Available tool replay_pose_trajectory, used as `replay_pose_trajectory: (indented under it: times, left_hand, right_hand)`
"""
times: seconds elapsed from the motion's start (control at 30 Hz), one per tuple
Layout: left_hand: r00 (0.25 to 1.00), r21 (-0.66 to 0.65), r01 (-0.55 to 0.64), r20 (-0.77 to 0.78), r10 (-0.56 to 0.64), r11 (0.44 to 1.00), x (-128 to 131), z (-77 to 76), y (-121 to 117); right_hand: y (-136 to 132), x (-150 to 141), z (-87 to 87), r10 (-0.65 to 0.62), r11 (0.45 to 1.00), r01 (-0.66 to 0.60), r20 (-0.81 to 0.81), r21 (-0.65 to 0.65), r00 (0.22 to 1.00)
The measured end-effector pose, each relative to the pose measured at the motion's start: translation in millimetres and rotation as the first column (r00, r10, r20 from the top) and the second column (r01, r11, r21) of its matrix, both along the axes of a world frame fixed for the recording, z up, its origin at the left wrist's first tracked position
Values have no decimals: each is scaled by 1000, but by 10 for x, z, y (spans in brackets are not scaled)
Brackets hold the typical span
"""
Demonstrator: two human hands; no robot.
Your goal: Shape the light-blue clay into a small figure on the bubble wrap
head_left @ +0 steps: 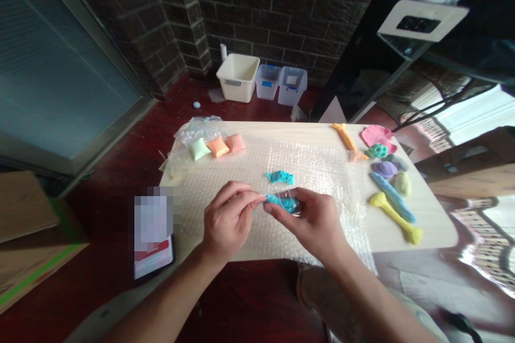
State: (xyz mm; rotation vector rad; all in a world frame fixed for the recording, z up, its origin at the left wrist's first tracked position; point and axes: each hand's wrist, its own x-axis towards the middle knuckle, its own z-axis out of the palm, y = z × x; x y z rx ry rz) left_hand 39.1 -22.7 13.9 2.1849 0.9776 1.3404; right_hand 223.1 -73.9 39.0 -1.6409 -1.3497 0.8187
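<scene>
My right hand (pixel 311 220) is closed on a lump of teal clay (pixel 284 202) in a clear wrapper, held just above the bubble wrap sheet (pixel 249 163). My left hand (pixel 227 217) pinches the wrapper's left end with thumb and forefinger. A second teal clay piece (pixel 280 177) lies on the bubble wrap just beyond the hands. Three small clay packets, green (pixel 198 148), orange (pixel 218 146) and salmon (pixel 235 142), sit at the far left by a clear plastic bag (pixel 199 127).
The small wooden table (pixel 426 214) carries shaped clay pieces on its right side: an orange bone (pixel 347 140), pink slab (pixel 376 135), purple lump (pixel 384 169), blue strip (pixel 392 197), yellow bone (pixel 396 218). A phone (pixel 153 244) lies at the front left corner. Storage bins (pixel 238 76) stand by the brick wall.
</scene>
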Motion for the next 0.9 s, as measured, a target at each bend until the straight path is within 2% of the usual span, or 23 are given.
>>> replay_pose_trajectory:
  times: [0.17, 0.3, 0.37, 0.4, 0.47, 0.53, 0.57, 0.6, 0.67, 0.7, 0.73, 0.77, 0.8, 0.83, 0.9]
  left_hand:
    - [1000, 68, -19, 14, 19, 997, 2, -25, -38]
    - [1000, 104, -24, 2, 24, 994, -13, -7, -63]
    - [1000, 105, -15, 9, 14, 994, -9, 2, -69]
    - [1000, 96, -4, 18, 3, 995, -3, 4, -70]
    - [998, 28, 46, 35, -47, 999, 16, 2, -63]
    - [987, -144, 141, 94, -128, 980, 41, -4, -42]
    - [973, -270, 207, 159, -169, 940, 54, -7, -24]
    - [949, -404, 285, 244, -198, 869, 67, -10, -3]
    - [880, -613, 453, 424, -214, 647, 83, -16, 48]
    - [846, -670, 522, 487, -218, 528, 86, -19, 75]
    - [821, -701, 567, 527, -222, 433, 84, -22, 100]
    - [805, -715, 592, 550, -223, 373, 80, -25, 122]
    - [799, -722, 600, 561, -215, 346, 74, -27, 138]
    - [800, -725, 597, 568, -194, 343, 69, -28, 148]
    - [796, -720, 593, 593, -124, 360, 65, -21, 151]
  right_hand:
    - [-41, -68, -37, -81, 997, 81, 27, -7, 996]
    - [-25, -113, -110, -43, 995, 15, -280, -103, 959]
    - [-2, -109, -142, -41, 995, 5, -383, -97, 923]
    - [9, -98, -155, -54, 997, 28, -378, -73, 924]
    - [28, -59, -174, -86, 995, 96, -264, 25, 961]
    - [41, -9, -185, -91, 976, 104, -76, 190, 993]
    - [44, 15, -188, -69, 960, 63, 13, 273, 998]
    - [46, 35, -190, -31, 940, 1, 82, 341, 996]
    - [46, 59, -196, 57, 898, -124, 168, 422, 984]
    - [44, 63, -199, 94, 884, -170, 190, 436, 977]
    - [42, 62, -201, 122, 875, -202, 203, 439, 971]
    - [41, 58, -201, 144, 871, -226, 213, 437, 966]
    - [39, 53, -200, 157, 869, -240, 219, 434, 963]
    - [38, 48, -195, 165, 870, -249, 225, 426, 960]
    - [36, 43, -175, 175, 873, -261, 236, 412, 956]
